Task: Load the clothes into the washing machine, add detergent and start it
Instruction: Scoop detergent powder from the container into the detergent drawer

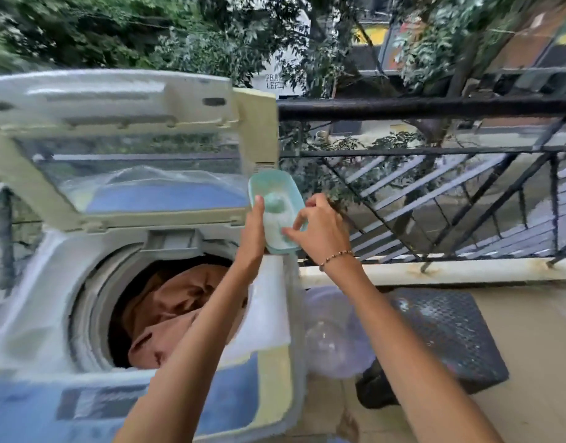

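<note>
One washer (pixel 269 314) fills the left side, its lid (pixel 115 100) standing up and back, so the drum is open from above. Brown clothes (pixel 173 308) lie inside, so loading looks done or nearly so, and the detergent step is in hand.

Just right of the drum mouth, above the washer's far right corner, the left hand (pixel 253 228) grips a teal tub (pixel 272 183) along its left edge, thumb pressed up against the rim. The tub is tilted, its open face towards the camera and its long axis running from upper left to lower right. White powder (pixel 273 231) sits low in it, with a rounded teal piece, perhaps a scoop (pixel 275 199), half sunk higher up.

The right hand (pixel 323 228) comes in from the tub's right, thumb above and fingers curled over the right rim towards the powder. The fingers are spread, but blur hides whether they pinch anything.

The drum lies down and to the left of the tub, on the left hand's side, so I judge that detergent must travel that way. Spilling on the washer's top is the risk.

Further right run a black railing (pixel 435 105) and, lower down, a black basket (pixel 451 330).
</note>
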